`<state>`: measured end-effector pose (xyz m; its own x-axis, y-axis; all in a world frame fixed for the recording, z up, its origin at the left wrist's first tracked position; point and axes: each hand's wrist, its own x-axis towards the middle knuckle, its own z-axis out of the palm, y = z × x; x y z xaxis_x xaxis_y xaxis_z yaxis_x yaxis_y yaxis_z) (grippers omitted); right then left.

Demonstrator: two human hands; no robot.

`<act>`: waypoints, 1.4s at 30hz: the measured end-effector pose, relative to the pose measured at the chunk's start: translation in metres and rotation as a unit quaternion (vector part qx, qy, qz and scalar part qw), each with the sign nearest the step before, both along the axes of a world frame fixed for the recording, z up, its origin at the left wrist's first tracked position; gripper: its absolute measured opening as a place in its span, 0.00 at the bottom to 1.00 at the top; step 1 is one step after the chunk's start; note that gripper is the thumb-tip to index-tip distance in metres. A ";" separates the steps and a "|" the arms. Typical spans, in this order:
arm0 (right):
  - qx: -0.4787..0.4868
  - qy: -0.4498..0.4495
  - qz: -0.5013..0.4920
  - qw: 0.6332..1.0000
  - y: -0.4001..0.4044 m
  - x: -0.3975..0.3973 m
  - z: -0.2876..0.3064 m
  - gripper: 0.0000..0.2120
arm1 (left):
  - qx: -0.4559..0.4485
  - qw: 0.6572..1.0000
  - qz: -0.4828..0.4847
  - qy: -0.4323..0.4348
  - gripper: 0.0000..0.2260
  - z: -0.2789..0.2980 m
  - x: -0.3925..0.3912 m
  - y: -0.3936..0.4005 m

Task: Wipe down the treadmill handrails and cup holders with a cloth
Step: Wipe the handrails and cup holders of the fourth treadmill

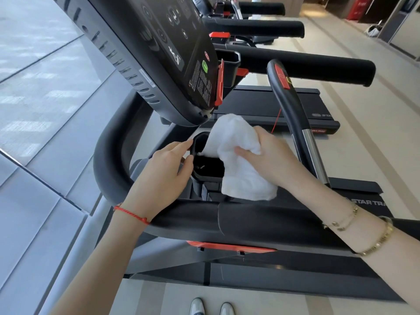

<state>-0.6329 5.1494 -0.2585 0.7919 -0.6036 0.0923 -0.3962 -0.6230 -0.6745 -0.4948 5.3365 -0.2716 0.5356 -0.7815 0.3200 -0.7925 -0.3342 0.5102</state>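
— Where's the cloth (238,155)?
— Bunched in my right hand (270,155), draped over the cup holder (205,176) rim, under the console (159,53).
— Left hand (166,171)?
— Gripping holder's left edge, fingers curled on rim.

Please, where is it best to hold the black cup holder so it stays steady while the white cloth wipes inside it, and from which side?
Probably the rim on its left side, approached from the left. The cup holder opens upward with a raised lip; the left hand already pinches that lip, while the right hand and white cloth occupy the right side.
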 end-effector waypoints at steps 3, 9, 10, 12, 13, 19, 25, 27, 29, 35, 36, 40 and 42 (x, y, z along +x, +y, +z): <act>-0.048 -0.006 0.042 0.998 0.010 0.014 0.009 0.17 | -0.006 1.000 0.006 0.013 0.18 0.002 -0.001 0.000; -0.083 0.066 0.213 0.971 0.018 0.054 0.018 0.16 | -0.038 0.994 0.099 -0.007 0.10 0.008 -0.008 0.008; -0.083 0.077 0.227 0.967 0.017 0.057 0.020 0.16 | -0.032 0.993 0.114 -0.013 0.10 0.007 -0.009 0.011; -0.082 0.084 0.256 0.959 0.017 0.061 0.024 0.15 | -0.025 0.991 0.129 -0.017 0.10 0.006 -0.010 0.017; -0.094 0.085 0.275 0.953 0.019 0.061 0.026 0.16 | -0.025 0.991 0.129 -0.020 0.09 0.006 -0.010 0.020; -0.057 0.077 0.346 0.933 0.031 0.030 0.017 0.29 | -0.047 0.993 0.101 -0.041 0.08 0.004 -0.011 0.033; -0.043 0.086 0.329 0.939 0.036 0.029 0.022 0.30 | -0.070 0.989 0.115 -0.052 0.06 0.001 -0.014 0.034; -0.025 0.038 0.340 0.939 0.041 0.019 0.022 0.24 | -0.071 0.990 0.111 -0.046 0.06 0.002 -0.015 0.036; -0.013 0.028 0.340 0.940 0.042 0.003 0.022 0.20 | -0.076 0.991 0.103 -0.035 0.08 0.004 -0.016 0.037; -0.064 0.088 0.282 0.953 0.026 -0.014 0.029 0.13 | -0.068 0.994 0.082 -0.003 0.11 0.010 -0.015 0.032; -0.086 0.090 0.268 0.955 0.027 -0.011 0.028 0.13 | -0.067 0.995 0.072 -0.001 0.11 0.011 -0.015 0.030; -0.205 0.068 0.217 0.952 0.033 0.010 0.018 0.07 | -0.066 0.997 0.043 -0.004 0.13 0.019 -0.017 0.019; -0.191 0.121 0.225 0.948 0.031 0.022 0.020 0.09 | -0.060 0.998 0.035 -0.002 0.13 0.021 -0.016 0.013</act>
<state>-0.6105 5.1807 -0.2386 0.9870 -0.1594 0.0196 -0.1471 -0.9461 -0.2884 -0.5108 5.3500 -0.2510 0.5867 -0.6976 0.4113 -0.7708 -0.3255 0.5476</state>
